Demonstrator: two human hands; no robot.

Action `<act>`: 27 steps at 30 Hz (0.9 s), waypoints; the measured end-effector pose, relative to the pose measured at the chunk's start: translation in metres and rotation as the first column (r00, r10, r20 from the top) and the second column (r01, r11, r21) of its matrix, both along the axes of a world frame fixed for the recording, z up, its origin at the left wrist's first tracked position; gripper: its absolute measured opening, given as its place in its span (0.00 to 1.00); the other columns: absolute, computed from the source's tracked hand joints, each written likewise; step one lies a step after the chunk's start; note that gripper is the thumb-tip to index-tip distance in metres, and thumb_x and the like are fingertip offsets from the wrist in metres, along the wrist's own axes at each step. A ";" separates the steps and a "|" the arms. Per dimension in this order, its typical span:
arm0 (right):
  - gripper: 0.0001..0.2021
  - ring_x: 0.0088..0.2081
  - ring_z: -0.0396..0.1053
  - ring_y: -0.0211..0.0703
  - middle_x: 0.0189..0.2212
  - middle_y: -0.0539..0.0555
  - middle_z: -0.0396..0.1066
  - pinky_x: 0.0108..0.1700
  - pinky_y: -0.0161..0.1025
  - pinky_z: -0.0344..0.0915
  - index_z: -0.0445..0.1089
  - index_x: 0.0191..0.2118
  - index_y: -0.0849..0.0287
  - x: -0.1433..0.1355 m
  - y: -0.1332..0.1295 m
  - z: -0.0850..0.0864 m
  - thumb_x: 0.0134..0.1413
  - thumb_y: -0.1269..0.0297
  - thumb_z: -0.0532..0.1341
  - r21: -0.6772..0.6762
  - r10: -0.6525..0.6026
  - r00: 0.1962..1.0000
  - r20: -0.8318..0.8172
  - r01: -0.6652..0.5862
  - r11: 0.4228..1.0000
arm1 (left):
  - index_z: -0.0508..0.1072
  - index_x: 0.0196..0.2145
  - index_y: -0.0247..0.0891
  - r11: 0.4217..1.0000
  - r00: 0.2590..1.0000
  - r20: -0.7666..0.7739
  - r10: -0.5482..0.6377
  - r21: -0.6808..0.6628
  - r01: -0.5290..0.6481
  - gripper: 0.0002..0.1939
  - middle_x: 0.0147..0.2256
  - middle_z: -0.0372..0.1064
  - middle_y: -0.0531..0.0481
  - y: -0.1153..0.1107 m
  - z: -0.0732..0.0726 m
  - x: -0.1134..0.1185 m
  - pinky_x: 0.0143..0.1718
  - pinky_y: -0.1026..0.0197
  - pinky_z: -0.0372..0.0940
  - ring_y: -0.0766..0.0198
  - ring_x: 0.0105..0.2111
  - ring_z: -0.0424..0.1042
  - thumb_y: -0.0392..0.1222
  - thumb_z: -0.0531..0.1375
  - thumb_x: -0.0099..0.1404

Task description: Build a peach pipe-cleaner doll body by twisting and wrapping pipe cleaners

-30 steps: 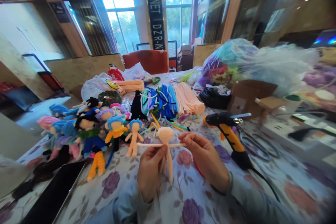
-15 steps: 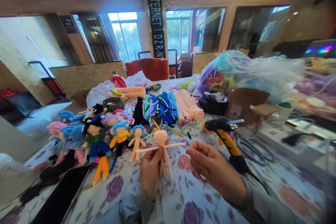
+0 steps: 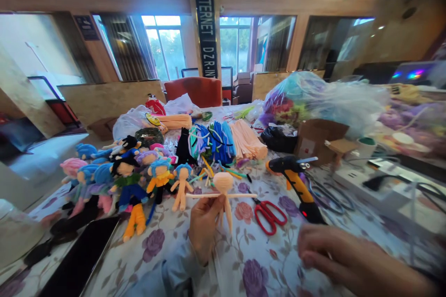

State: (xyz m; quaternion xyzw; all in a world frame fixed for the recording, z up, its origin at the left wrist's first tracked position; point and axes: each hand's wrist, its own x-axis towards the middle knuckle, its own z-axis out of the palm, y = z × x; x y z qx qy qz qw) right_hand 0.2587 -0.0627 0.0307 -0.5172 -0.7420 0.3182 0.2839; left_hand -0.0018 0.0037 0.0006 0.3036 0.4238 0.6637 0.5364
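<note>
Peach doll figure (image 3: 223,183) is pinched in left hand (image 3: 204,223) above tablecloth (image 3: 296,274): head and legs formed, arm strip (image 3: 241,195) set crosswise, yet bald and undressed unlike clothed dolls (image 3: 131,194) nearby, so finishing probably remains; right hand (image 3: 336,251) blurred, grip cannot be told.

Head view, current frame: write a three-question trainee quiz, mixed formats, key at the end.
1. Which hand holds the hairless peach doll?
2. True or false: the red-handled scissors lie on the floral tablecloth.
3. Of these, which is nearest the right hand?
A) red chair
B) glue gun
C) window

Key:
1. The left hand.
2. True.
3. B.
</note>
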 end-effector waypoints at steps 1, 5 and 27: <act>0.05 0.24 0.67 0.40 0.23 0.52 0.72 0.28 0.35 0.63 0.73 0.21 0.53 -0.005 0.003 0.005 0.44 0.65 0.64 -0.045 0.083 0.997 -0.003 -0.083 0.996 | 0.77 0.24 0.36 1.000 1.000 -0.006 -0.001 -0.002 0.001 0.10 0.22 0.74 0.54 -0.001 0.001 0.001 0.29 0.67 0.63 0.68 0.24 0.69 0.41 0.70 0.42; 0.10 0.30 0.68 0.41 0.33 0.52 0.71 0.29 0.34 0.65 0.72 0.35 0.53 -0.043 0.022 0.010 0.42 0.69 0.65 -0.155 0.085 0.973 -0.217 -0.120 0.981 | 0.78 0.23 0.36 1.000 1.000 -0.024 -0.009 0.014 0.009 0.09 0.21 0.73 0.54 -0.005 0.001 0.002 0.29 0.66 0.63 0.67 0.24 0.68 0.41 0.70 0.43; 0.13 0.29 0.65 0.39 0.24 0.49 0.69 0.33 0.35 0.60 0.74 0.27 0.62 -0.129 0.076 -0.026 0.46 0.55 0.65 -0.184 0.014 0.697 -0.717 -0.209 0.960 | 0.77 0.27 0.35 0.988 0.988 0.032 -0.153 -0.026 0.154 0.08 0.25 0.75 0.51 -0.005 -0.005 -0.001 0.31 0.64 0.66 0.64 0.27 0.72 0.43 0.66 0.53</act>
